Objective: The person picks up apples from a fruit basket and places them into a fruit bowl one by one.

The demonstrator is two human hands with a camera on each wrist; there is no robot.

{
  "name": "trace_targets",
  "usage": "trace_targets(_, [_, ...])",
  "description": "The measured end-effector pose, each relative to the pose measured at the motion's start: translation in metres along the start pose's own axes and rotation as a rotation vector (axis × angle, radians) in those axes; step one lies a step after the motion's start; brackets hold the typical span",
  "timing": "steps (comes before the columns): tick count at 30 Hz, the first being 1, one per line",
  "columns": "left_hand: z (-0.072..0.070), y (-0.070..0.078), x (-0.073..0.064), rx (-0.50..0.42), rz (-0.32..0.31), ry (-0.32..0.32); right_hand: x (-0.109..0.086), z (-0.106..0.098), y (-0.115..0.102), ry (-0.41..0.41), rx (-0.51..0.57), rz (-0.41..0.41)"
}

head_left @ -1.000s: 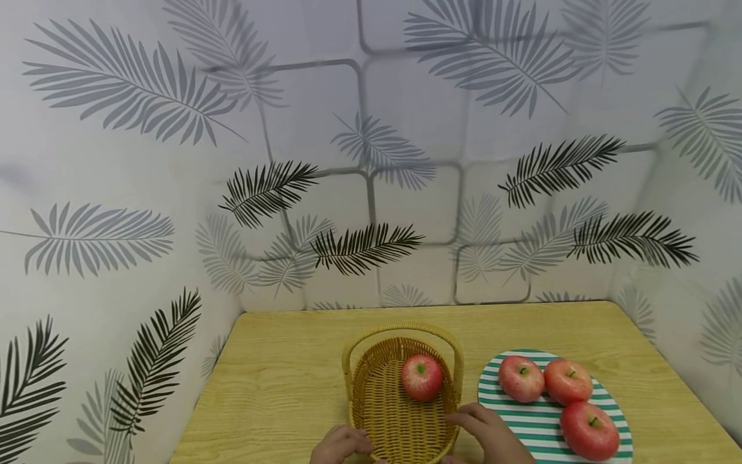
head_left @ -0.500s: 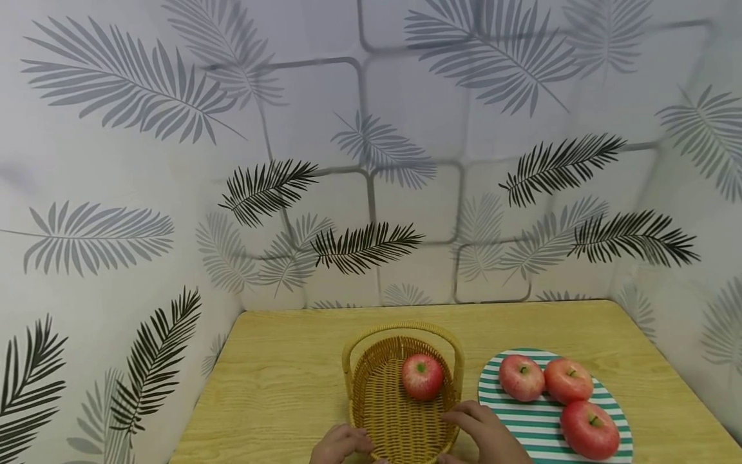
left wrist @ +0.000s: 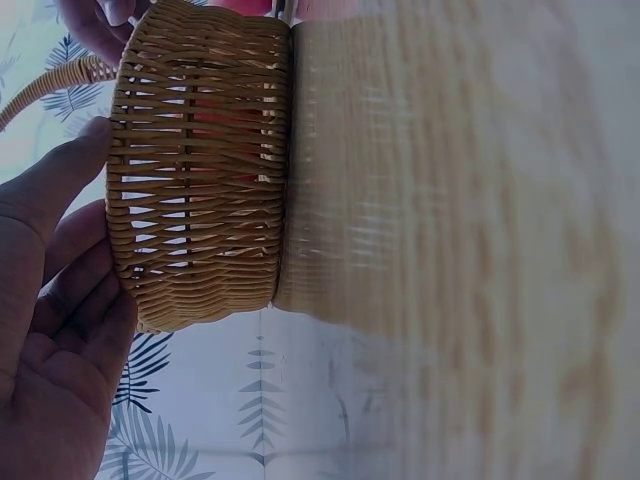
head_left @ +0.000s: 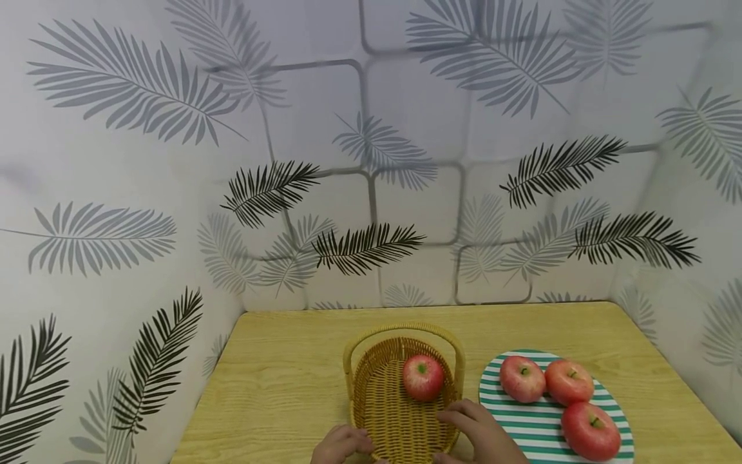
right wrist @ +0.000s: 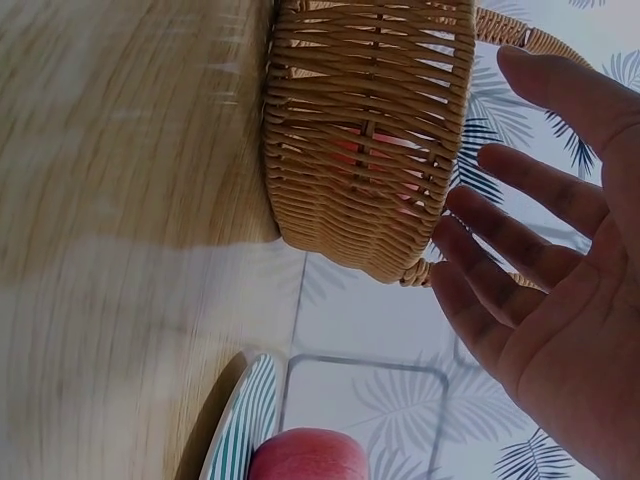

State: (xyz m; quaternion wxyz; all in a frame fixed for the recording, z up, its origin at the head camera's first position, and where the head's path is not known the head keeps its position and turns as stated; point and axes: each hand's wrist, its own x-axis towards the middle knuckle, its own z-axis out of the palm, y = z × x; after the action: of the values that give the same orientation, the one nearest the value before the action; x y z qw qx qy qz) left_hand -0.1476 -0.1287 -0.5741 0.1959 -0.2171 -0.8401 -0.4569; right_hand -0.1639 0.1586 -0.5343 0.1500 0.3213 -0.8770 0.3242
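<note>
A wicker basket [head_left: 406,425] with an arched handle [head_left: 400,327] stands on the table, a red apple [head_left: 422,377] inside it toward the far right. At its near left side my left hand [head_left: 342,444] holds the rim, thumb and bent fingers against the edge in the left wrist view. My right hand [head_left: 484,435] hovers at the right rim with its fingertips over the edge. In the right wrist view its fingers [right wrist: 520,240] are spread and loosely bent, with nothing in them. The basket's near end is cut off in the head view.
Right of the basket lies a round plate [head_left: 522,428] with green and white stripes. It bears three red apples, one [head_left: 591,430] nearest and two [head_left: 522,379] farther back. Behind the wooden table [head_left: 278,374] rises a wall [head_left: 417,212] with a leaf pattern.
My right hand has shifted slightly left, its fingertips a little farther over the basket. The left hand, basket and apples have stayed in place.
</note>
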Motion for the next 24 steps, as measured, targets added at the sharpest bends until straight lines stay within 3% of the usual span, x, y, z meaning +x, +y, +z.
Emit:
trace_targets(9, [0.001,-0.003,0.0,-0.002,0.018,-0.015,0.005,0.004,0.0,0.007,-0.004,-0.017])
trace_targets(18, [0.002,-0.006,0.0,-0.014,0.089,0.015,0.012,0.003,-0.005,-0.069,0.016,0.04])
trace_targets(24, [0.0,-0.004,0.0,-0.014,0.077,0.002,0.015,0.012,-0.003,-0.014,-0.013,-0.003])
